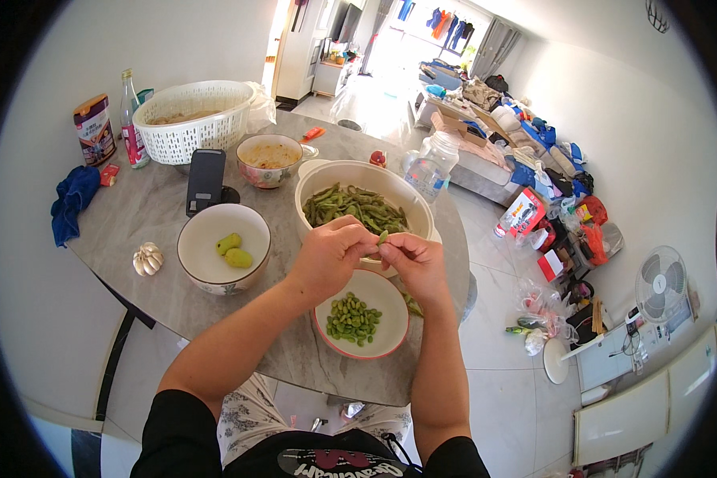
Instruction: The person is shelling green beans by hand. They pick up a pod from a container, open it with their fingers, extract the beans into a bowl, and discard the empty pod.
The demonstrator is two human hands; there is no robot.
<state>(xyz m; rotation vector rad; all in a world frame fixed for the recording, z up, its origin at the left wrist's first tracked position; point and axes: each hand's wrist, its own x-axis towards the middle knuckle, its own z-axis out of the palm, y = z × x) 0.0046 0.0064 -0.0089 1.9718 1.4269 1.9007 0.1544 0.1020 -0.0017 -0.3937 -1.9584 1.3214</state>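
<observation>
Between the fingertips of both hands is a green soybean pod (pixel 383 237). My left hand (pixel 333 251) pinches it from one side and my right hand (pixel 417 263) from the other. Just beyond them, a large cream basin (pixel 424 200) holds a heap of unshelled green pods (pixel 358 206). Below my hands stands a white bowl with a red rim (pixel 388 334), with shelled green beans (pixel 352 319) gathered in it. A few loose pods (pixel 413 305) lie on the table beside my right wrist, partly hidden by it.
On the marble-patterned table (pixel 161 209) stand a bowl (pixel 198 254) with two yellow-green pieces of produce, a phone on a stand (pixel 206 179), a garlic bulb (pixel 148 259), a white plastic basket (pixel 194 131), a stained bowl (pixel 269 160), a clear plastic jar (pixel 433 164) and a glass bottle (pixel 132 122).
</observation>
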